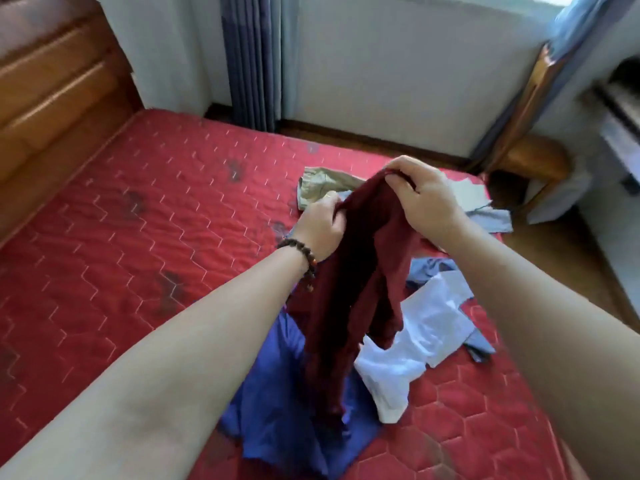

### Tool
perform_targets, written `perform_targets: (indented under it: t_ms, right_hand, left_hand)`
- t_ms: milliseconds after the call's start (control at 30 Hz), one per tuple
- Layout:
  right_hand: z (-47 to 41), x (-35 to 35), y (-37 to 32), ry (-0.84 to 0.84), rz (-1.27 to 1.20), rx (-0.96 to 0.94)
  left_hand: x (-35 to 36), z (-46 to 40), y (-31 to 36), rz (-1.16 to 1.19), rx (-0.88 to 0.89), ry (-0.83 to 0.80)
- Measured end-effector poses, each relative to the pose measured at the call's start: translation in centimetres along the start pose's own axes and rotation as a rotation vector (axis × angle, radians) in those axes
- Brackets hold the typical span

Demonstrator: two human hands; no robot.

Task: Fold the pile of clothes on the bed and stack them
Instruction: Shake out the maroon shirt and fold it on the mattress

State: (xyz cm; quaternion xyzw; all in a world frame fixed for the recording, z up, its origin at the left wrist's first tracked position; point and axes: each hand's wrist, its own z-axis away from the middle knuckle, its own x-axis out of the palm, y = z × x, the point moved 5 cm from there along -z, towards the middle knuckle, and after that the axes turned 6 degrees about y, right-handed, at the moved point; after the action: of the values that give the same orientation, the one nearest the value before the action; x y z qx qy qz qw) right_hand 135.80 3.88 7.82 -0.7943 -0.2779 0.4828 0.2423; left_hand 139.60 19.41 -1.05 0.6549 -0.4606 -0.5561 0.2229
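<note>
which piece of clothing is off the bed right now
The dark red garment: both hands hold it up by its top edge, while the blue, white, khaki and grey pieces lie on the mattress.

Dark maroon garment (363, 258), blue cloth (287, 393), white garment (415, 334), khaki garment (325, 185), red hexagon-quilted mattress (138, 209)

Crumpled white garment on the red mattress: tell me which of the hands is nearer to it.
Right. The right hand is above the crumpled white garment; the left hand is farther left, across the dark red garment both grip.
</note>
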Motion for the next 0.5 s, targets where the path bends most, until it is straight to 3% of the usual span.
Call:
perform_targets:
  t_ms: [100, 233, 367, 500]
  right_hand:
    - [-2.3, -6.4, -3.0, 0.087, 0.060, -0.069]
    - [-4.0, -11.8, -4.7, 0.173, 0.134, -0.149]
    - [-4.8, -15.3, -6.7, 0.227, 0.182, -0.225]
    - [-5.5, -16.2, -7.2, 0.143, 0.292, -0.244]
  left_hand:
    - [-4.5, -2.9, 5.6, 0.088, 0.050, 0.124]
    - [-9.0, -5.0, 11.6, 0.136, 0.182, 0.068]
    - [-12.0, -5.7, 15.5, -0.116, 0.364, -0.074]
    - [-15.1, -7.3, 16.6, -0.227, 0.440, -0.014]
